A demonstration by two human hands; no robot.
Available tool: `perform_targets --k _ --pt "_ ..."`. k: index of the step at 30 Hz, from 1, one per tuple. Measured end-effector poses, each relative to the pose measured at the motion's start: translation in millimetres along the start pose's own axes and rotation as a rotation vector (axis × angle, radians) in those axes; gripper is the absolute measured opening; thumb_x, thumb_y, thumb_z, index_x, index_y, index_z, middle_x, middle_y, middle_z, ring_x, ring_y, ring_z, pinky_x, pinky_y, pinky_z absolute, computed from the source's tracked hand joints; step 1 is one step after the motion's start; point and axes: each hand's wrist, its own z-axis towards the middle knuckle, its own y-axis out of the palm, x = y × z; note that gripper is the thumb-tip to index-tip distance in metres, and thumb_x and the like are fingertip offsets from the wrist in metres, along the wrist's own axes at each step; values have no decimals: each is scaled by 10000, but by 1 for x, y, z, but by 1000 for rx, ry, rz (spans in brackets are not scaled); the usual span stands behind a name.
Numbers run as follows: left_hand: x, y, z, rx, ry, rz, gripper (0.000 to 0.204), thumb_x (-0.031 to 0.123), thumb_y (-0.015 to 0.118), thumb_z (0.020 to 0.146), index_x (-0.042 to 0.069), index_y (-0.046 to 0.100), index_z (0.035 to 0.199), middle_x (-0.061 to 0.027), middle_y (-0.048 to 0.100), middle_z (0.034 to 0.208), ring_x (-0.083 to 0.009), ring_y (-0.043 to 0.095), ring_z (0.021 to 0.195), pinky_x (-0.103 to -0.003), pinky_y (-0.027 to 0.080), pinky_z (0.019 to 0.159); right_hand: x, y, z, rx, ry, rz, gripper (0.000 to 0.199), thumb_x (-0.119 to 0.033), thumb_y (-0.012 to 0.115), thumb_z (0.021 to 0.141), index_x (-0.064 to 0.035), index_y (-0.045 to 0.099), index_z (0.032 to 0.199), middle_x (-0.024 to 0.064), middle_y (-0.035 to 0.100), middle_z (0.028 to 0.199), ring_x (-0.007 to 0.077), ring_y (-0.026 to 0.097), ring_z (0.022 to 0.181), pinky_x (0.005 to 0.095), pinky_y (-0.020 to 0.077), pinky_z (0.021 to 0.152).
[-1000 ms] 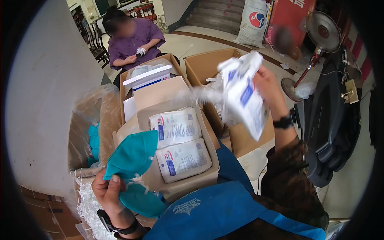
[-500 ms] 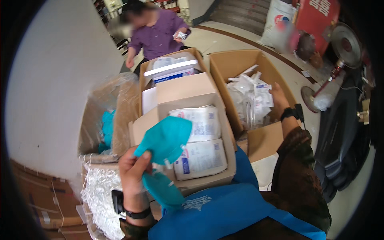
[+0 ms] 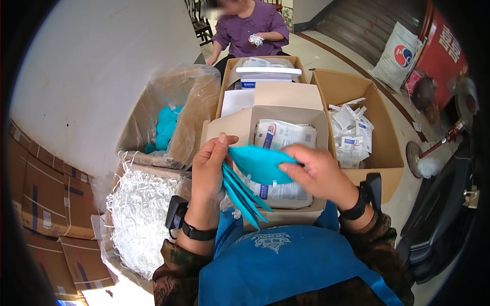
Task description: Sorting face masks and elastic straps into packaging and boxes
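Note:
My left hand (image 3: pixel 208 166) pinches several teal folded face masks by one end, in front of my apron. One teal face mask (image 3: pixel 258 164) is stretched level between both hands, with small white tabs on its lower edge. The other teal masks (image 3: pixel 240 196) hang fanned out below it. My right hand (image 3: pixel 319 171) grips the right end of the level mask between thumb and fingers. Right under the hands stands an open carton (image 3: pixel 288 96) with white printed packets (image 3: pixel 288 133) inside, partly hidden by the mask and hands.
A plastic-lined carton (image 3: pixel 191 109) at left holds teal masks. Below it, white cords (image 3: pixel 140 224) fill a bag. At right, a carton (image 3: pixel 380 120) holds white and clear wrappers. Beyond the cartons sits a person in purple (image 3: pixel 250 28). Stacked boxes (image 3: pixel 46 209) line the left.
My right hand has left the wrapper carton and now grips a mask's right end. My left hand has moved right and up with the masks. The view has shifted.

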Motion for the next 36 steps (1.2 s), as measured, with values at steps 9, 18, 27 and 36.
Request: perform_targets --k 9,18,27,36 --pt "-14 -6 -4 135 -7 -122 477 456 588 941 29 608 730 -87 596 681 -105 540 632 -240 413 510 -28 41 -7 -121 -160 -228 449 -132 651 865 -48 503 1281 153 652 976 345 647 873 395 514 748" --pt "18 7 17 250 147 -416 431 414 554 971 90 490 694 -62 537 642 -143 503 594 -281 425 610 -24 54 3 -7 -303 -443 769 -93 704 800 -19 292 1444 209 518 1306 377 567 1105 430 478 912" --pt "37 33 -32 -397 366 -179 968 499 833 689 0 385 1387 -117 512 1330 -243 503 1231 -392 412 1022 -58 -36 19 49 -50 98 453 -94 708 817 -4 518 1219 38 606 959 91 567 872 253 475 781" --pt "22 36 -36 -296 173 -301 586 257 769 816 -4 506 1270 -128 644 1072 -219 643 886 -350 532 736 -54 -31 20 25 -157 651 585 -106 736 781 -44 480 1304 39 587 1131 154 572 1033 307 457 896"
